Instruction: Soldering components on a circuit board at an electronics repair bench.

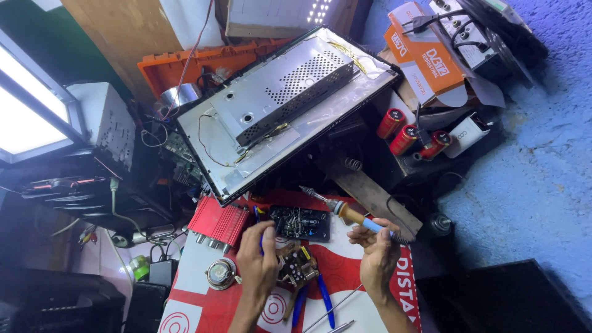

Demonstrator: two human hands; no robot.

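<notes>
Below, left hand (258,258) grips brown circuit board (295,265); right hand (377,246) clasps slim metal-tipped soldering iron (345,212).

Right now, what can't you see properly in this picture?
Head view, the only one:
- Small brown circuit board: its left part is hidden behind the left hand.
- Blue-handled pliers: the jaws lie under that board.
- Soldering iron with an orange and blue handle: the right hand covers its rear end.
- Black circuit board: parts too small to tell.
- Both forearms: cut off by the bottom edge.
</notes>
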